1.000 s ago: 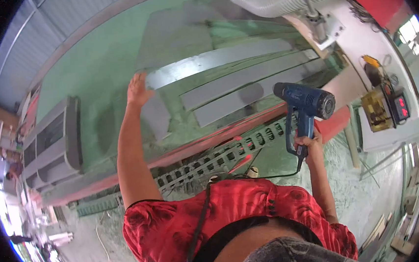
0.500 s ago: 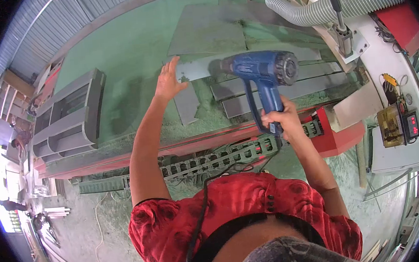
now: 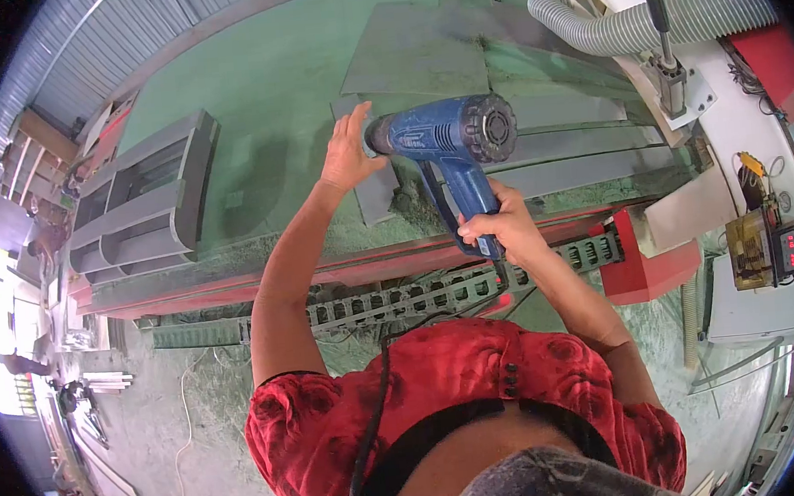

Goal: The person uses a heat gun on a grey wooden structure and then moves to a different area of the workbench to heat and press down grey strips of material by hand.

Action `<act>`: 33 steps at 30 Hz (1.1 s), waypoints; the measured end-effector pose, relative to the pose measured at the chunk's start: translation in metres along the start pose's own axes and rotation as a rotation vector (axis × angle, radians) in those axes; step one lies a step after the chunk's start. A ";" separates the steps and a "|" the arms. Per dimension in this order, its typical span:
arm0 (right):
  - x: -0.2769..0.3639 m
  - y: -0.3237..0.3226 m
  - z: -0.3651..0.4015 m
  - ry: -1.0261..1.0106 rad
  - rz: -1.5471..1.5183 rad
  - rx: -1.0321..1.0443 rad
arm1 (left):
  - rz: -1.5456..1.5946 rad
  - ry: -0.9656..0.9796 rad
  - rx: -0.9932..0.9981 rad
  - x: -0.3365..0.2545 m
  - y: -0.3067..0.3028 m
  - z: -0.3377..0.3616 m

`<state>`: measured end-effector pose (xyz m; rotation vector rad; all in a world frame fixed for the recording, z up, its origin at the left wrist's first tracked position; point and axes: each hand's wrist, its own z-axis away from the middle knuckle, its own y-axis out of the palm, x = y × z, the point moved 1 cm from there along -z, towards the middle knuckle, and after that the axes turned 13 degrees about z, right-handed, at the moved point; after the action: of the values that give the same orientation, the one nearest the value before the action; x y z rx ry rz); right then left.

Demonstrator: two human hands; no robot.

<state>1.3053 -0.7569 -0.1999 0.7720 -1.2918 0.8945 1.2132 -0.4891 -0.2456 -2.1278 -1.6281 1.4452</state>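
Just above the middle of the frame, the right hand is closed tight round the grip of a blue heat gun, its nozzle pointing left. The nozzle tip sits right beside the left hand, which lies open with fingers spread on the end of a grey strip on the green worktop. More long grey strips run off to the right. A ribbed hose curves across the upper right.

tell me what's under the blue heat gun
Beneath the heat gun, grey strips lie on the green table, with the left hand flat on one. The gun hides the stretch directly below it.
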 end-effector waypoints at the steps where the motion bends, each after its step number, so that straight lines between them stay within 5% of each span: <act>1: -0.001 0.001 0.000 0.007 0.001 -0.002 | 0.000 0.001 0.000 0.001 0.000 0.000; 33: -0.003 -0.015 0.008 -0.020 -0.041 -0.106 | -0.103 0.113 0.071 0.016 0.001 0.002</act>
<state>1.3149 -0.7711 -0.2015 0.7235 -1.3253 0.7811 1.2124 -0.4778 -0.2571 -2.0171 -1.5962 1.3082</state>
